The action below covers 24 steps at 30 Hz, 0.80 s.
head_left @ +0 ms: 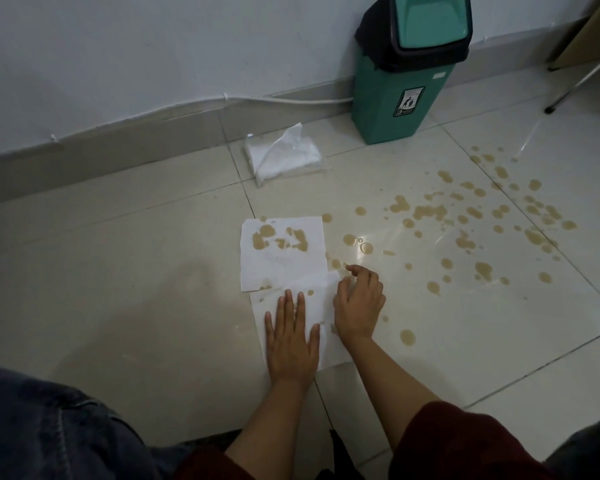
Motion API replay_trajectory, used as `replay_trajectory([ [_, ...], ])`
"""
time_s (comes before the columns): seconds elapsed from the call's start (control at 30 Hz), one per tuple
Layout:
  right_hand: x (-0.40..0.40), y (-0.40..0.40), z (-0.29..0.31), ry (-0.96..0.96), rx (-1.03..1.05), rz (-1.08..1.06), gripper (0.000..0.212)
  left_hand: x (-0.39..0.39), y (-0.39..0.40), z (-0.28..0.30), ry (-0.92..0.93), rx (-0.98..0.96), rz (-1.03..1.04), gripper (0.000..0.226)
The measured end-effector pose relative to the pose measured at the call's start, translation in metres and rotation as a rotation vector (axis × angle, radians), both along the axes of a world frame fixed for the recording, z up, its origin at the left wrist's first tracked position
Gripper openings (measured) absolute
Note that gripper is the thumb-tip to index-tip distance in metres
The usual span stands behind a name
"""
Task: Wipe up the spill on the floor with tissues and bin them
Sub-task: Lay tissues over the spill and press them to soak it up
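Our left hand (291,336), fingers straight, presses the near tissue (312,306); right hand (359,303) pinches its edge. Beyond the tissue: stained square sheet (283,252), brown droplets (465,216), plastic bin (400,81).

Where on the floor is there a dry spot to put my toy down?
Dry bare tiles lie left of the tissues, out toward the wall's skirting. Right of the right hand, brown drops crowd the floor up to the green bin.
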State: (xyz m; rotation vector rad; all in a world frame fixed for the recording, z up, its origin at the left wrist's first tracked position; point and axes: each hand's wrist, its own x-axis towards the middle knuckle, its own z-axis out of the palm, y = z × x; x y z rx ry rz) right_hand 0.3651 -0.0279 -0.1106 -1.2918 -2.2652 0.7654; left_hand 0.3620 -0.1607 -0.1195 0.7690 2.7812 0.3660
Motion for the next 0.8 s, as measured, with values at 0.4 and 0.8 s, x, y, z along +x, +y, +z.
replay_trajectory([
  [0.4,-0.025,0.019,0.018,0.129,-0.039,-0.004,0.023,-0.102,0.050,0.043,0.114,0.478,0.506,0.023],
  [0.8,-0.093,0.054,0.074,0.155,-0.166,0.263,0.032,-0.251,0.085,0.087,-0.011,0.161,0.332,0.072],
])
